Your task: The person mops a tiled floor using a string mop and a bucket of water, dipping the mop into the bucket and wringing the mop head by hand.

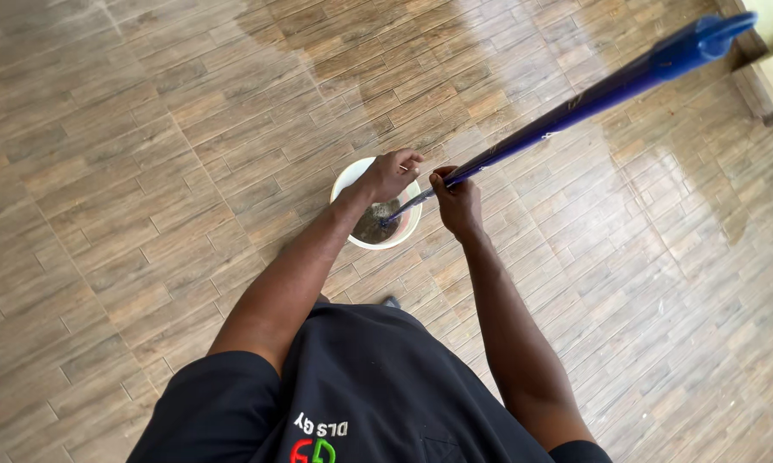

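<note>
My right hand [457, 201] is clamped on the blue mop handle [592, 99]; my left hand [388, 174] hovers half-curled, holding nothing, over the white bucket [345, 178].

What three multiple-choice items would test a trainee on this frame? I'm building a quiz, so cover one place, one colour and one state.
1. Where does the bucket stand?
A. on a shelf
B. on the tiled floor, in front of the person
C. in a sink

2. What colour is the mop handle?
A. blue
B. red
C. yellow

3. What is the right hand doing?
A. hanging free
B. resting flat on the floor
C. gripping the handle

Answers:
1 B, the bucket sits on the tiles below the hands.
2 A, the pole is blue from the hand up to its tip.
3 C, its fingers are closed around the pole, while the left hand is over the bucket rim.
</note>
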